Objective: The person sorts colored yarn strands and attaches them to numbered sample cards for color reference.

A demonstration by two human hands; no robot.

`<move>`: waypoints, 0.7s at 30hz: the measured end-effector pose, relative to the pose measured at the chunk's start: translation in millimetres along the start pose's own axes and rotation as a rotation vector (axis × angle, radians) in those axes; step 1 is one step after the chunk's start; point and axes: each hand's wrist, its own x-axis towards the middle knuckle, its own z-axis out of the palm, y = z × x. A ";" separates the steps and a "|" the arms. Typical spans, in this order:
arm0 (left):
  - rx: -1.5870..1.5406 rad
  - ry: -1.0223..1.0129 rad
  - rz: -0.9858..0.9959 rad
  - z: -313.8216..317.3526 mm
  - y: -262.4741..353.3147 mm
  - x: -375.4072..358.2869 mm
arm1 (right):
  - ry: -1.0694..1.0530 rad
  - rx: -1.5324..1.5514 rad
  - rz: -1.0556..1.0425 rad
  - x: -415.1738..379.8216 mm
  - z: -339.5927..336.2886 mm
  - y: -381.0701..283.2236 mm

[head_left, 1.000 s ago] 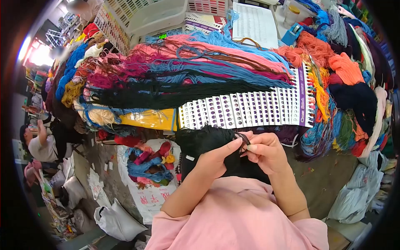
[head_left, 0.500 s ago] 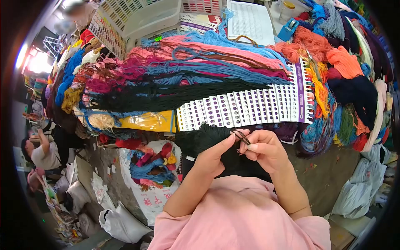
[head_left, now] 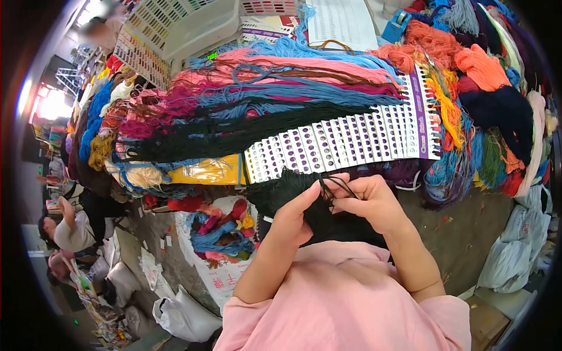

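Note:
A dark thread loop (head_left: 345, 186) is stretched between my two hands, in front of the table edge. My left hand (head_left: 297, 212) is closed, thumb and fingers pinching the loop's left side beside a black thread bundle (head_left: 275, 196). Fingers bent and pressed together, my right hand (head_left: 374, 202) grips the other side of the loop. Just beyond lies a row of white cards (head_left: 328, 146) with punched holes, and long black threads (head_left: 234, 131) run over its left part.
Pink and blue threads (head_left: 281, 50) cover the table behind the cards. White baskets (head_left: 202, 29) and a printed sheet (head_left: 341, 24) stand farther back. Yarn heaps (head_left: 433, 44) fill the right side. Mixed skeins (head_left: 219, 234) lie low at left; a person (head_left: 73, 228) is at far left.
My right hand has shifted slightly, its fingers curled more around the loop, which appears more spread. The view has moved a little, so the table things sit slightly higher and farther left.

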 end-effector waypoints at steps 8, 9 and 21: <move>0.115 0.087 0.039 5.2 -0.4 3.7 | 0.061 0.057 -0.308 -1.5 -8.4 11.0; 0.202 0.077 0.049 4.7 -0.8 5.1 | 0.068 0.049 -0.384 -0.4 -7.8 12.6; -0.834 0.308 0.644 -166.3 141.6 -79.0 | 0.263 0.407 -0.894 -135.4 -297.7 -107.3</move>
